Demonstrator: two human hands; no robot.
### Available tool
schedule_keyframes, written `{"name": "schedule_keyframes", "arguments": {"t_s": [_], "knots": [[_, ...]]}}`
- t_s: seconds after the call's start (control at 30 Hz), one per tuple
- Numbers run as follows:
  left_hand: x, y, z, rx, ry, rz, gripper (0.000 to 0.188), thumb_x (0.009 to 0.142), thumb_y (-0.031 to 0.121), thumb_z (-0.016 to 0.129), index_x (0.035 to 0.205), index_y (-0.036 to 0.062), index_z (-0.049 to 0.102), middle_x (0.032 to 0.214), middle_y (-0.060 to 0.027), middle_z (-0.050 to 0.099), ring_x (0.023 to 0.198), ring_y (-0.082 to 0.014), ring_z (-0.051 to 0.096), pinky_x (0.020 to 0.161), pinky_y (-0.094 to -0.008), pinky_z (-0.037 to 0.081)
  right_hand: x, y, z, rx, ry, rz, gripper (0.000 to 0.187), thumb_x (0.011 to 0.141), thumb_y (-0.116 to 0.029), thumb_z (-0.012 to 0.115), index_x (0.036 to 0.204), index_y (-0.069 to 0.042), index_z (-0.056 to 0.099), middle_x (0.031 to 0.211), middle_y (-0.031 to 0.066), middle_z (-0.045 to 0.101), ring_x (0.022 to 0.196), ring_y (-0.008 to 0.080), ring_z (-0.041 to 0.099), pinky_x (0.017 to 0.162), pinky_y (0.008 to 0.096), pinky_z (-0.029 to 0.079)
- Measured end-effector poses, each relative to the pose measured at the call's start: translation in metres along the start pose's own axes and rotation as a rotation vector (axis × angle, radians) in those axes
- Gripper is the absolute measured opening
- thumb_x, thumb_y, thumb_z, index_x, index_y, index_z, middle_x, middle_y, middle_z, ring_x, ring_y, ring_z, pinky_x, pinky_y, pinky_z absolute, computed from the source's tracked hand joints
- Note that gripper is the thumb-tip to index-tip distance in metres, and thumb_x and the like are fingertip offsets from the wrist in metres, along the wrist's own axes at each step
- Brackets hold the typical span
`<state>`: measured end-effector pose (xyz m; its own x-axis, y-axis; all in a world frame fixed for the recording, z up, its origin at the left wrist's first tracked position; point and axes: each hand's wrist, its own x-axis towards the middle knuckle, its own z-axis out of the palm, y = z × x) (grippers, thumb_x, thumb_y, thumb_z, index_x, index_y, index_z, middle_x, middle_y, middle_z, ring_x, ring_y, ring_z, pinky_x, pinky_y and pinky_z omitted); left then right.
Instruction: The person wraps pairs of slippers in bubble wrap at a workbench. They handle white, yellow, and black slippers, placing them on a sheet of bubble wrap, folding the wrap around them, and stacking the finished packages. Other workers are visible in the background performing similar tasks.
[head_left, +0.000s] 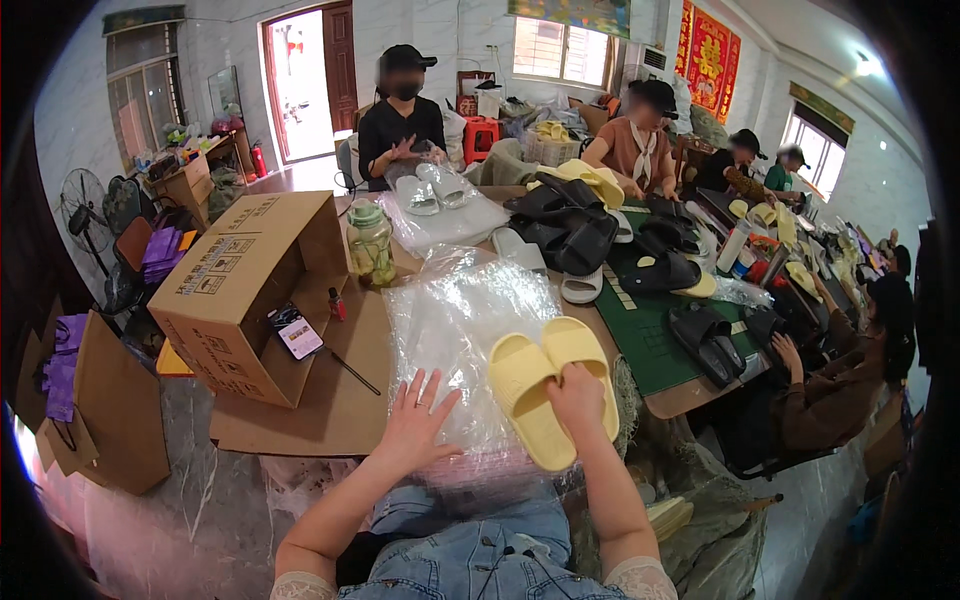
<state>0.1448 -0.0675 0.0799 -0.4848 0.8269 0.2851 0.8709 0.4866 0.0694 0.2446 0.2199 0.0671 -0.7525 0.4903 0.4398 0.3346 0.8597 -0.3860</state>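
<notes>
My right hand [578, 402] grips a pair of pale yellow slide sandals [522, 400] by their inner edges, holding them over the right side of a stack of clear plastic bags [462, 310]. With fingers spread, my left hand [420, 418] lies flat on the near left part of that stack and holds nothing. The bags are shiny and crinkled, and they reach the table's near edge. Part of the sandals' inner sides is hidden behind my right hand.
An open cardboard box [250, 290] stands at the left with a phone-like card [297, 334] in it. Behind the bags are a glass jar [371, 245] and more bags with grey slides [440, 190]. Black slides [575, 225] pile up at the right. Several co-workers sit around the tables.
</notes>
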Motion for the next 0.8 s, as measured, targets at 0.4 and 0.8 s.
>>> {"name": "schedule_keyframes", "arguments": {"t_s": [0.4,0.8], "knots": [[0.025,0.0,0.045,-0.046,-0.109,0.037,0.071,0.082,0.045,0.072,0.143,0.0138,0.052,0.14,-0.0269,0.052,0.129,-0.0404,0.052,0.112,-0.0514,0.038,-0.066,0.033,-0.07,0.776,0.279,0.021,0.027,0.087,-0.008,0.073,0.112,0.003,0.069,0.101,0.0104,0.073,0.09,0.0218,0.069,0.079,0.0338,0.052],[0.078,0.001,0.034,-0.37,-0.186,-0.16,0.041,0.102,0.035,0.042,0.126,0.0089,0.063,0.112,-0.0199,0.071,0.101,-0.04,0.067,0.089,-0.052,0.053,-0.1,-0.011,-0.089,0.716,-0.58,-0.225,0.039,0.082,-0.012,0.075,0.12,-0.003,0.069,0.111,0.0172,0.072,0.103,0.0354,0.069,0.088,0.0385,0.054]]}}
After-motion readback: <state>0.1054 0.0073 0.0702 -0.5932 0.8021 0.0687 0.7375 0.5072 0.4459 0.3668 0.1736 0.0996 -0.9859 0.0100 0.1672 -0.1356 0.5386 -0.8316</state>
